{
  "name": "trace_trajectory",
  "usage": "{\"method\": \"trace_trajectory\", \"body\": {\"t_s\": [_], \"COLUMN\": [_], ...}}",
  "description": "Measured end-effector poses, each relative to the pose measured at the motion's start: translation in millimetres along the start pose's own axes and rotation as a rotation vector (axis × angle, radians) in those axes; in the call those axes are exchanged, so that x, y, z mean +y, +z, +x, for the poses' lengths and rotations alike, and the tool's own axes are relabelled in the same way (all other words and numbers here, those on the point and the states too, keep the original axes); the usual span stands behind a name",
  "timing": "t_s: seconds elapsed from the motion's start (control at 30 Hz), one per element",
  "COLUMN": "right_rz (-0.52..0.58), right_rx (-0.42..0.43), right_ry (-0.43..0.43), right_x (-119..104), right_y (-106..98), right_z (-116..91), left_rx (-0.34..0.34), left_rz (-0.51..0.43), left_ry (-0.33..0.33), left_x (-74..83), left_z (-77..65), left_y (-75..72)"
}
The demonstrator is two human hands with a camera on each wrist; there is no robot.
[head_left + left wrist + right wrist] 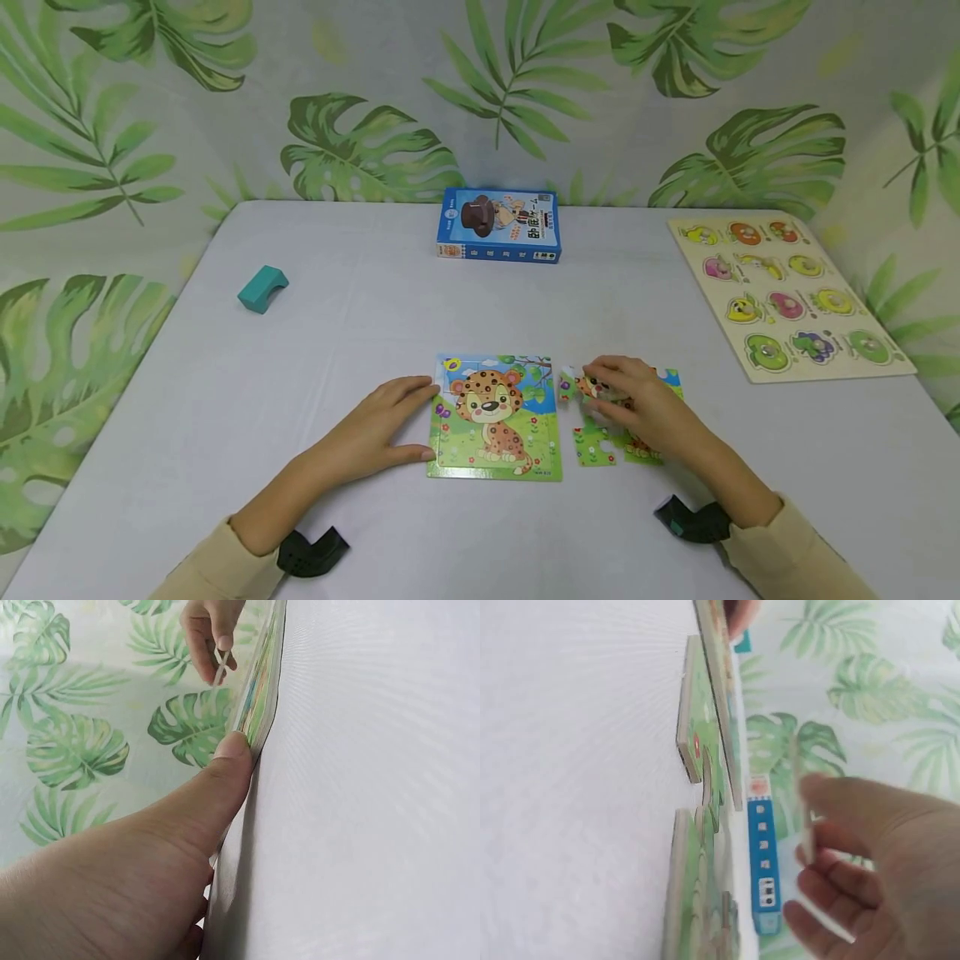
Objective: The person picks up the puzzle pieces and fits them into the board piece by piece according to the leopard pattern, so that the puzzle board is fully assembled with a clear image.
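A square puzzle board (491, 475) with a spotted leopard cub picture lies flat on the table. My left hand (378, 425) rests against its left edge, thumb and fingers spread apart; in the left wrist view the thumb (232, 746) touches the board's edge. Right of the board, several loose puzzle pieces (592, 450) lie together, some hidden under my right hand (648, 408). Between thumb and fingers, that hand pinches a thin puzzle piece (808, 832), seen edge-on and raised above the others in the right wrist view. Its picture is mostly covered.
A blue game box (498, 225) lies at the table's back edge. At the back right is a wooden fruit board (757, 312) with knobbed pieces. A teal arched block (261, 288) sits at the left. White cloth covers the table (360, 292).
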State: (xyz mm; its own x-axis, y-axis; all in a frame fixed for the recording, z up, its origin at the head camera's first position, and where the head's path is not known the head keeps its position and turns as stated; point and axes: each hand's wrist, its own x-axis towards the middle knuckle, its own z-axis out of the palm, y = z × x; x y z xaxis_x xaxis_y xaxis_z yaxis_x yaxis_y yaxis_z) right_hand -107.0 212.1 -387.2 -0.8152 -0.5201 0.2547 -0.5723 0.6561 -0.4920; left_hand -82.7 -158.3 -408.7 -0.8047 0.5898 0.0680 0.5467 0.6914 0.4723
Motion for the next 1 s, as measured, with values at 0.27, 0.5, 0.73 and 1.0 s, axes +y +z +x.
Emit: {"method": "trace_trajectory", "body": {"t_s": [0.27, 0.5, 0.73, 1.0], "right_rz": [0.015, 0.064, 0.04, -0.034], "right_rx": [0.098, 0.078, -0.079, -0.108], "right_ry": [-0.205, -0.288, -0.209, -0.256], "right_x": [-38.9, -66.1, -73.5, -73.5], "right_y": [-1.1, 22.3, 54.6, 71.2], "right_z": [15.3, 37.3, 47.7, 56.0], "left_rx": [0.001, 0.016, 0.049, 0.027], "left_rz": [0.022, 0.032, 0.034, 0.043], "left_ry": [-0.006, 0.008, 0.06, 0.088], "left_x": [1.1, 1.4, 1.8, 1.4], "left_z": [0.4, 0.7, 0.8, 1.6], "left_y": [-0.5, -0.2, -0.8, -0.9]}}
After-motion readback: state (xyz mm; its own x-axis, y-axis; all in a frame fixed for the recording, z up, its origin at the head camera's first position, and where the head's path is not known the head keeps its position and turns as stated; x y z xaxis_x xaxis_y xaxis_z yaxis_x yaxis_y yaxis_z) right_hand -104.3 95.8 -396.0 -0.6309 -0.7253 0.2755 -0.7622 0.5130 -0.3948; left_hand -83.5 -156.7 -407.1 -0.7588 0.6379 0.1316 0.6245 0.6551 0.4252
